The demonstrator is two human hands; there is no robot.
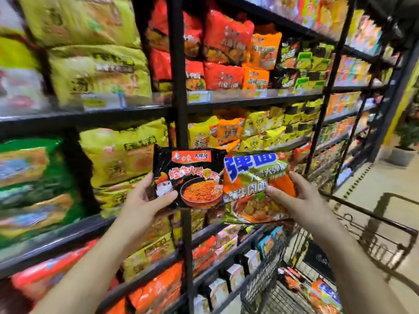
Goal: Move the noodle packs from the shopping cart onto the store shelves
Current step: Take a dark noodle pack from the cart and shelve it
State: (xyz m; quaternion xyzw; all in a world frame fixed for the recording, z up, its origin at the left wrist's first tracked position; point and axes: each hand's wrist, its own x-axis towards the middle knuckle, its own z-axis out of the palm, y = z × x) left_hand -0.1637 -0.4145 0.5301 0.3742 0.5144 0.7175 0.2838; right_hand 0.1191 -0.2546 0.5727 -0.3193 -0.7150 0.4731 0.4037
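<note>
From the head camera, both arms reach forward in front of the store shelves (140,111), each hand holding up one noodle pack. The left hand (145,198) grips the black noodle pack (189,177) at its lower left corner, thumb laid across the front and the other fingers curled behind it; the pack stands upright, its printed face toward the camera, in front of a black upright post (179,87) of the shelving. The right hand (292,196) pinches the green-and-orange noodle pack (251,189) at its right edge, thumb on the front, fingers wrapped round the back. This pack tilts slightly, and its left edge touches or just overlaps the right edge of the black one. Both packs are held in the air, off any shelf board, level with the middle shelf rows, which are filled with yellow, orange and red packs. In the lower right corner is the wire shopping cart (267,282), close against the shelving, with more noodle packs (322,291) lying inside it.
</note>
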